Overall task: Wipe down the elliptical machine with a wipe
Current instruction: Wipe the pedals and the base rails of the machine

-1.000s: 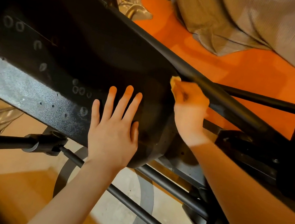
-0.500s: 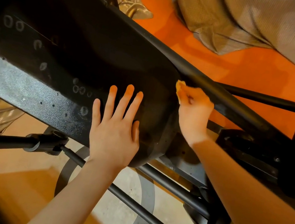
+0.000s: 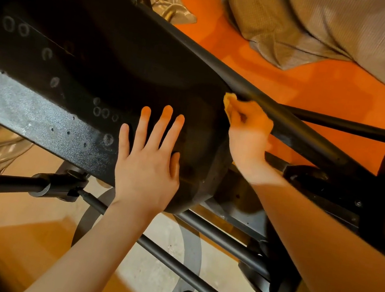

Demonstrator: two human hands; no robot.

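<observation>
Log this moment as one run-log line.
step: wiping | left hand: flat on black housing | right hand: presses wipe by housing edge, under bar

- The elliptical machine (image 3: 104, 59) is seen from above: a black, rounded housing lying diagonally, marked with pale ring-shaped smudges, with a dusty grey band along its lower edge.
- The wipe (image 3: 229, 102), small, yellowish and bunched, is pressed where the housing's right end meets a black tube (image 3: 291, 126).
</observation>
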